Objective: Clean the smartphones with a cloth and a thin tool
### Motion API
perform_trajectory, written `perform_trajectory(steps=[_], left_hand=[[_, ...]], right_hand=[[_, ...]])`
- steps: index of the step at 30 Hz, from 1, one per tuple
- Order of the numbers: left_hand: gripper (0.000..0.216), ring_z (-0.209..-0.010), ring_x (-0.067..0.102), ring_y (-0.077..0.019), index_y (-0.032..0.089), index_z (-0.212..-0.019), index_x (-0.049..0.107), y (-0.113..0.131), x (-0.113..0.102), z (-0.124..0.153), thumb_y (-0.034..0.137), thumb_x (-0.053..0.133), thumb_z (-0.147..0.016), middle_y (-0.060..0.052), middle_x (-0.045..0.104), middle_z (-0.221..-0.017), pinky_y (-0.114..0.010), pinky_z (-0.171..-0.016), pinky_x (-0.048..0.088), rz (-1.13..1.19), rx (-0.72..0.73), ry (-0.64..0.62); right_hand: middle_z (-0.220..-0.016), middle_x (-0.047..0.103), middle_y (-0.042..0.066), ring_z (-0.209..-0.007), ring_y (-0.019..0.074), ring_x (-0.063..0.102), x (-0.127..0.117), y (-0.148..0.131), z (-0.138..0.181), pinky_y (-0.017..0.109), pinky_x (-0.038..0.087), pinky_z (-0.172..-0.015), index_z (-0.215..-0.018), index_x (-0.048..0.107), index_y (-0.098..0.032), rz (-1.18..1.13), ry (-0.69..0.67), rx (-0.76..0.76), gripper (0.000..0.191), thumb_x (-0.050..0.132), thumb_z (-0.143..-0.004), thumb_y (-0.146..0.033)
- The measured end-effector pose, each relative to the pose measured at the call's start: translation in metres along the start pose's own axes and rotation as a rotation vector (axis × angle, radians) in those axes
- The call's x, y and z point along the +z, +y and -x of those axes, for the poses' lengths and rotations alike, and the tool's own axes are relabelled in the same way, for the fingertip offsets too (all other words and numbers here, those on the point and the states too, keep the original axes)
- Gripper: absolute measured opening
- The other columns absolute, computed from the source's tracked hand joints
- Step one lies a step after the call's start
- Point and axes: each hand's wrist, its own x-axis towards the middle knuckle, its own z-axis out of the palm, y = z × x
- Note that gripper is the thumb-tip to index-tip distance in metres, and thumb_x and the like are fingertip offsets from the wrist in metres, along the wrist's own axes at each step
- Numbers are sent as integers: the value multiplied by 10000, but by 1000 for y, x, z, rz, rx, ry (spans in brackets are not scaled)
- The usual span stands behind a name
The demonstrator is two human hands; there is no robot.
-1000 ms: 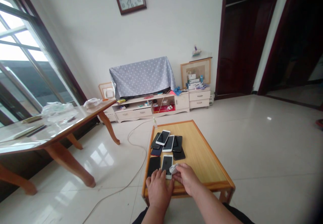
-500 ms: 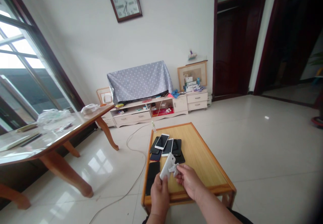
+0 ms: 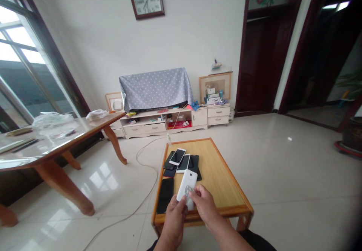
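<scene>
A white smartphone (image 3: 190,176), its back with a camera facing up, is gripped at its lower end by my left hand (image 3: 173,218). My right hand (image 3: 206,205) pinches a crumpled white tissue or cloth (image 3: 187,189) and presses it on the phone's back. Both hands are above the near edge of a low wooden table (image 3: 220,172). Just past the held phone lie a white-framed phone (image 3: 178,156), a second white-framed phone (image 3: 183,163) and several dark ones, partly overlapping. A large black phone (image 3: 165,195) lies flat left of my hands.
On the left stands a glass-topped table (image 3: 70,140) with plastic bags (image 3: 52,120) on it. A thin cable (image 3: 124,218) runs over the tiled floor. By the wall, a cloth-covered object (image 3: 155,89) sits on a white cabinet (image 3: 145,129). A small bottle (image 3: 169,140) is by the low table's far corner.
The phone's back has turned more toward me. My right hand has moved the tissue from the phone's side onto its back. The camera view has shifted slightly.
</scene>
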Motion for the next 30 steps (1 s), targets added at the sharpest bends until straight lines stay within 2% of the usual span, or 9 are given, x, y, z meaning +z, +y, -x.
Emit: perform_trajectory(steps=[3, 7, 9, 12, 15, 21, 24, 27, 30], left_hand=[[382, -871, 639, -162, 188, -1024, 694, 3, -1, 6, 432, 815, -756, -65, 692, -998, -273, -779, 516, -6, -34, -23], [399, -827, 625, -142, 192, -1017, 692, 3, -1, 10, 469, 805, -753, -42, 686, -952, -271, -772, 517, -54, -43, -35], [409, -823, 626, -141, 182, -1032, 685, 2, 0, 9, 481, 787, -771, -49, 686, -957, -269, -767, 515, -67, -24, -47], [399, -825, 642, -154, 176, -1029, 678, -1, 0, 6, 491, 761, -799, -59, 698, -962, -278, -762, 516, -85, -18, -97], [380, -864, 649, -164, 192, -1061, 675, -2, -1, 4, 489, 730, -830, -61, 706, -1005, -291, -787, 518, -93, -19, -134], [450, -877, 622, -161, 186, -1091, 680, -3, -2, 4, 522, 745, -799, -65, 689, -1025, -282, -786, 514, -168, -23, -89], [458, -875, 625, -170, 186, -1059, 689, -3, 1, 3, 540, 759, -777, -58, 695, -987, -289, -794, 511, -192, -27, -93], [412, -872, 629, -175, 184, -1054, 688, -4, 3, 3, 527, 715, -828, -62, 698, -997, -299, -806, 509, -180, 1, -175], [399, -872, 625, -171, 199, -1085, 685, -5, 3, 3, 517, 701, -845, -49, 692, -1001, -290, -802, 508, -191, 20, -195]], right_hand=[[-695, 626, -6, -643, 178, 570, -12, -5, -11, 265, 437, -578, -818, 619, -203, 71, 115, -52, 347, 713, -783, -534], [-731, 628, 4, -686, 198, 577, -26, -14, -20, 281, 442, -629, -845, 635, -225, 132, 209, -89, 304, 711, -784, -513], [-782, 652, 20, -727, 214, 585, -24, -16, -12, 297, 451, -682, -858, 673, -242, 188, 197, -143, 232, 723, -777, -453], [-900, 687, 52, -847, 245, 613, -13, -17, 6, 317, 464, -779, -858, 731, -274, 300, 75, -257, 102, 692, -797, -345], [-924, 685, 54, -880, 249, 620, -8, -19, 10, 319, 461, -799, -849, 741, -287, 347, 25, -305, 86, 665, -812, -303], [-809, 676, 35, -724, 223, 592, -27, -23, -14, 308, 432, -675, -856, 686, -255, 404, 213, -251, 137, 637, -848, -383], [-789, 684, 26, -713, 215, 595, -22, -18, -6, 298, 430, -659, -824, 658, -253, 432, 133, -254, 115, 620, -859, -355], [-834, 712, 25, -759, 217, 621, -11, -12, 8, 291, 451, -689, -822, 663, -261, 419, 26, -279, 75, 626, -848, -320], [-776, 707, 24, -714, 220, 623, -11, -14, 7, 293, 455, -649, -808, 664, -257, 347, 56, -236, 130, 641, -845, -380]])
